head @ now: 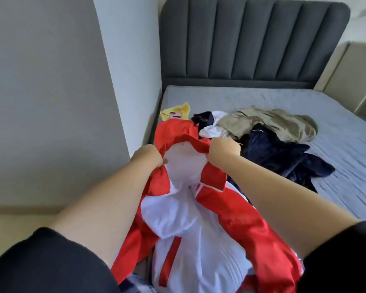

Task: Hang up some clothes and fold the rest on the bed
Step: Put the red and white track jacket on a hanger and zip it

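Observation:
A red and white jacket (199,225) hangs in front of me over the near corner of the bed (304,98). My left hand (148,156) grips the red collar on its left side. My right hand (223,152) grips the collar on its right side, and the white lining shows between them. Behind the jacket lies a heap of clothes: a khaki garment (268,121), a dark navy garment (283,157), a white piece (211,127) and a yellow piece (175,112).
A grey padded headboard (254,39) stands at the far end of the bed. A grey wall (51,92) runs close along the left side. A beige panel (351,72) stands at the right. Checked fabric (133,282) shows at the bottom.

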{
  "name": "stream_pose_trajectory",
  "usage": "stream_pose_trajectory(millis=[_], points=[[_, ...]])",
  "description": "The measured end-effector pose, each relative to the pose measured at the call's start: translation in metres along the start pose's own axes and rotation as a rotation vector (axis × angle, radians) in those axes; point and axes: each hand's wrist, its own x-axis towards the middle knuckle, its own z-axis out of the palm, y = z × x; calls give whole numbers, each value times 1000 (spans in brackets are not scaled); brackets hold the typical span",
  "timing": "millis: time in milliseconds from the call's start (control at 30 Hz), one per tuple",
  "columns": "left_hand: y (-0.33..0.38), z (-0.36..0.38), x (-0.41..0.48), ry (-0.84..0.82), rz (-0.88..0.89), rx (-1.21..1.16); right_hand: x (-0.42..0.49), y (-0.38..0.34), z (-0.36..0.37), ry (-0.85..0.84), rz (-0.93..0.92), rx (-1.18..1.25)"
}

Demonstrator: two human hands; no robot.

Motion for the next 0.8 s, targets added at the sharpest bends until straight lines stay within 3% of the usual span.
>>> stream_pose_trajectory(millis=[67, 133, 233, 300, 400, 467, 600, 800], points=[[1, 14, 9, 27, -17, -283, 6, 5, 14, -5, 62, 169], [7, 25, 21, 153, 0, -616, 15, 8, 17, 74, 69, 411], [17, 55, 16, 160, 211, -756, 14, 9, 35, -12, 5, 700], [21, 86, 6, 95, 348, -698, 1, 14, 62, -22, 28, 704], [20, 138, -10, -61, 462, -523, -30, 33, 113, 66, 125, 457], [22, 169, -24, -158, 512, -437, -55, 50, 148, -5, 168, 334], [27, 216, -55, -282, 633, -269, -99, 81, 196, -69, 235, 513], [30, 243, -78, -53, 685, -16, -121, 97, 197, 121, 355, 832]])
